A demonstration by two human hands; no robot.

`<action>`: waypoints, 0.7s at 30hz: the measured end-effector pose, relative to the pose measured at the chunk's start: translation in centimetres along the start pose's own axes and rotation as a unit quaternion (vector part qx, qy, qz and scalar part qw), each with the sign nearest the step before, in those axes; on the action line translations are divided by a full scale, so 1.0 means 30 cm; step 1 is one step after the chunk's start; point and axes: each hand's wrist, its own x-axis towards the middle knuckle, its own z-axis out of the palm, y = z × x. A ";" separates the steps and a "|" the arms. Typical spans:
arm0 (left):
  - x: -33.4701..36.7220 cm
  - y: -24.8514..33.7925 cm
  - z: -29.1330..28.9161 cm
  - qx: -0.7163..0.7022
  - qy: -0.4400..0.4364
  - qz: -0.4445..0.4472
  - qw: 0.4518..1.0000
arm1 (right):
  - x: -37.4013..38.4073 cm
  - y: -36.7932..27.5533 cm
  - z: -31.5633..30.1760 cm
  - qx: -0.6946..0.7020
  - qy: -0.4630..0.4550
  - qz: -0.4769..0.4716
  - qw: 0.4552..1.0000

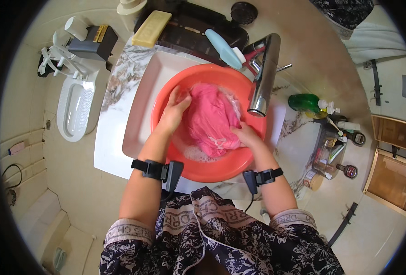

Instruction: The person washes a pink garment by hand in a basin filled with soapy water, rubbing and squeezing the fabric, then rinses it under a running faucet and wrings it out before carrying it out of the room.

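**Pink cloth (pixel 210 117) bunched wet in the red-orange basin (pixel 208 172)**

Taking the basin's centre as the middle of the dial, your cloth lies there, reaching toward 12 and 5 o'clock. Your left hand (pixel 173 111) is at 10 o'clock, fingers half curled against the cloth's edge; whether it grips, you cannot tell from this view. Your right hand (pixel 246 134) is at 4 o'clock, pinching the cloth's near edge, some fingertips hidden. White suds (pixel 197 154) show toward 7 o'clock inside the basin.

The basin sits over a pale sink (pixel 136 121), whose rim shows at 9 o'clock. The chrome faucet (pixel 266 73) hangs its spout over the basin's rim near 2 o'clock. Beyond the rim you have a yellow soap bar (pixel 151 28) at 11, a light-blue brush (pixel 224 48) just past 12 and a green bottle (pixel 302 102) between 2 and 3.
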 end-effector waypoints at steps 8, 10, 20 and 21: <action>-0.102 -0.060 0.111 -0.310 0.010 -0.251 0.917 | 0.103 -0.210 0.217 -0.204 0.064 -0.230 0.949; -0.055 -0.109 0.053 -0.364 -0.040 -0.261 0.893 | 0.074 -0.216 0.291 -0.089 -0.038 -0.291 0.952; -0.005 -0.345 0.035 -0.445 -0.151 -0.085 0.879 | -0.276 -0.376 0.273 -0.039 0.080 -0.336 0.937; -0.043 -0.269 0.081 -0.381 -0.058 -0.115 0.915 | -0.241 -0.367 0.260 -0.089 0.112 -0.319 0.937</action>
